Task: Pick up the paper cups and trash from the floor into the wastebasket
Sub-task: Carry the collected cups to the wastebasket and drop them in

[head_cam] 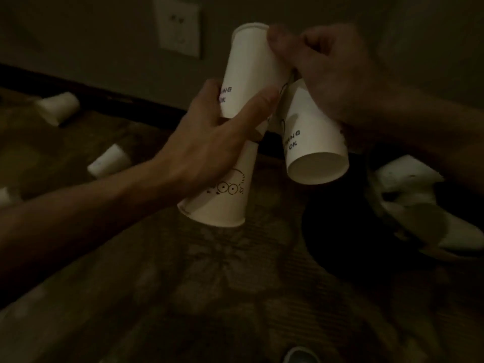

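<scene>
1. rim-up white paper cup (248, 64), tapered, with dark lettering low on its side. It is held in the air with its long axis near upright, leaning slightly right, and its narrow base down in the left hand.
2. cartoon-face white paper cup (222, 200), tapered. It hangs mouth-down under the same hand with its long axis tilted down-left. Its narrow end is hidden behind the palm, so how it is pinned cannot be told.
3. open-mouthed white paper cup (311, 148), lettered. Its mouth faces down and toward the camera, and its narrow end is up in the right hand. It is just beside the other two cups where their narrow ends meet.
4. left hand (209, 142): the fingers and thumb are curled round the base of the rim-up cup, with the thumb laid across its front.
5. right hand (332, 74): the fingers are curled round the narrow end of item 3. Its blurred fingertips lie against the rim-up cup near the rim, but whether they pinch it cannot be told.
6. dark round wastebasket (337, 239): it stands on the floor below and to the right of all three held cups, with white crumpled trash (408, 184) already inside.
   - The right hand is the nearer one, and its cup's mouth hangs near the rim.
   - Judgement: the left hand's pair must cross rightward before release.
7. Two more small white paper cups lie on their sides well apart to the left: far floor cup (59, 107) and near floor cup (110, 161), neither yet collected.
8. brown patterned carpet (235, 297).
9. pale wall socket (179, 32).
</scene>
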### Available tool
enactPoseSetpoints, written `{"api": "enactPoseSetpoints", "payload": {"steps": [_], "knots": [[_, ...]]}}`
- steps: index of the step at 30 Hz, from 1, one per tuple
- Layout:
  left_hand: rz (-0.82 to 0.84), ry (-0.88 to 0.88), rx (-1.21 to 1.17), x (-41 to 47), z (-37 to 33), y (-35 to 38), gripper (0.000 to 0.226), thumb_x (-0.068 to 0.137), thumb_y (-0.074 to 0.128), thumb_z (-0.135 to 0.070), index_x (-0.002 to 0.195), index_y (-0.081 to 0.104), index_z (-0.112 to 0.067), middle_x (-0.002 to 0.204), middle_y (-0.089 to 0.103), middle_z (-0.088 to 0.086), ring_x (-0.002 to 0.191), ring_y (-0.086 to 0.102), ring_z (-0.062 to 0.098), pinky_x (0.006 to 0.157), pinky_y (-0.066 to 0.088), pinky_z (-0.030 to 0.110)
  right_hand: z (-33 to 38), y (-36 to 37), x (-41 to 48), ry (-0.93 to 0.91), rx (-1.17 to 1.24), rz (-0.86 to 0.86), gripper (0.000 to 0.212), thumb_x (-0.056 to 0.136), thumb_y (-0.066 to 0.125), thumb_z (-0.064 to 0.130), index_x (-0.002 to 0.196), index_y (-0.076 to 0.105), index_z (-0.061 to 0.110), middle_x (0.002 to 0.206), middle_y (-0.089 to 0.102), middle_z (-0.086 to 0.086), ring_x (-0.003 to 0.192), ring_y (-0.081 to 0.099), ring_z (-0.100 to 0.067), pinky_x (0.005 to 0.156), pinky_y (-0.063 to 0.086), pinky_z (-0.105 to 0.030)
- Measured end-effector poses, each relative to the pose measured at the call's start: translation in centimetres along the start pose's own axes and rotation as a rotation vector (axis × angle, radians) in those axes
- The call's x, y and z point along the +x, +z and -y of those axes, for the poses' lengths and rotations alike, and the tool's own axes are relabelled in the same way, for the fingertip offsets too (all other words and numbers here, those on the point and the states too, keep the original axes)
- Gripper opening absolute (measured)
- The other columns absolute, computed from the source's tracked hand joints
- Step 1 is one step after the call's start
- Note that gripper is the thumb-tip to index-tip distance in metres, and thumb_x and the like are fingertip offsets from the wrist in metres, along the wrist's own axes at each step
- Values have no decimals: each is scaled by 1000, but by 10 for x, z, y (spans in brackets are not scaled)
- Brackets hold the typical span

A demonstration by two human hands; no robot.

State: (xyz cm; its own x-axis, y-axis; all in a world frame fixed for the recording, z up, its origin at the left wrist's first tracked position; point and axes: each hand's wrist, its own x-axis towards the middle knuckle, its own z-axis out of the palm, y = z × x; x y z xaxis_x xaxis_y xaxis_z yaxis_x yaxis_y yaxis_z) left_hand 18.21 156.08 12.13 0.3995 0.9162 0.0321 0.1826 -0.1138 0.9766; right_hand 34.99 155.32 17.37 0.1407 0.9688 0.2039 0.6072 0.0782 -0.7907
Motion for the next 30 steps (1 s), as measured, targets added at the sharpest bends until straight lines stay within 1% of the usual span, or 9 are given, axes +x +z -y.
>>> {"api": "enactPoseSetpoints", "payload": {"steps": [3, 6, 11, 16, 19, 23, 25, 27, 30], "knots": [[112, 57, 23, 31, -40, 47, 48, 82, 59, -68, 115, 51, -33, 99, 67, -9, 76, 69, -1, 53, 54, 18, -19, -69, -5, 0, -43, -143, 61, 92, 54, 57, 79, 59, -1, 65, 60, -6, 54, 58, -12, 47, 48, -27], [159, 54, -66, 57, -64, 104, 40, 86, 66, -57, 111, 55, -29, 95, 70, -6, 74, 72, 4, 57, 57, 24, -47, -123, -19, 97, 42, -263, 57, 89, 57, 58, 89, 63, 1, 89, 67, -19, 72, 69, -27, 62, 59, -43], [194, 80, -200, 75, -71, 188, 45, 85, 67, -56, 114, 59, -23, 99, 71, -4, 81, 73, 9, 72, 62, 37, -84, -171, -46, 183, 76, -418, 33, 96, 52, 52, 75, 60, 28, 61, 65, 19, 60, 64, 3, 53, 49, -15], [207, 162, -286, 64, -48, 250, 36, 90, 66, -45, 117, 57, -22, 107, 69, -8, 93, 68, 0, 78, 58, 24, -130, -172, -87, 185, -78, -682, 26, 99, 47, 49, 80, 49, 32, 72, 56, 14, 60, 55, 12, 52, 41, -6], [237, 193, -183, 55, -25, 262, 42, 91, 64, -47, 126, 49, -30, 107, 64, -17, 96, 62, -9, 75, 55, 16, -158, -160, -109, 142, -130, -720, 23, 102, 44, 42, 81, 44, 35, 76, 51, 13, 63, 51, 11, 56, 40, -6], [263, 304, -68, 61, -13, 259, 45, 92, 63, -46, 128, 45, -26, 105, 62, -19, 98, 61, -12, 71, 50, 7, -175, -157, -117, 94, -176, -711, 15, 99, 43, 48, 86, 44, 40, 77, 55, 20, 71, 54, 11, 59, 41, -7], [233, 356, 14, 66, -12, 258, 45, 91, 64, -47, 125, 42, -27, 109, 62, -14, 97, 64, -3, 73, 55, 15, -180, -162, -117, 80, -187, -699, 15, 97, 46, 52, 97, 44, 37, 83, 57, 25, 77, 57, 11, 61, 43, -6], [192, 370, 83, 71, -11, 255, 49, 90, 65, -48, 125, 39, -26, 120, 59, -5, 103, 63, 7, 80, 59, 33, -189, -171, -122, 86, -221, -717, 23, 94, 51, 52, 109, 39, 38, 89, 57, 20, 80, 57, 11, 63, 44, -6], [133, 375, 262, 76, -3, 248, 60, 87, 64, -55, 129, 41, -18, 126, 56, 2, 113, 58, 20, 88, 53, 49, -206, -177, -133, 195, -322, -612, 19, 95, 58, 42, 104, 42, 35, 84, 54, 17, 80, 59, 3, 61, 46, -17]]}}
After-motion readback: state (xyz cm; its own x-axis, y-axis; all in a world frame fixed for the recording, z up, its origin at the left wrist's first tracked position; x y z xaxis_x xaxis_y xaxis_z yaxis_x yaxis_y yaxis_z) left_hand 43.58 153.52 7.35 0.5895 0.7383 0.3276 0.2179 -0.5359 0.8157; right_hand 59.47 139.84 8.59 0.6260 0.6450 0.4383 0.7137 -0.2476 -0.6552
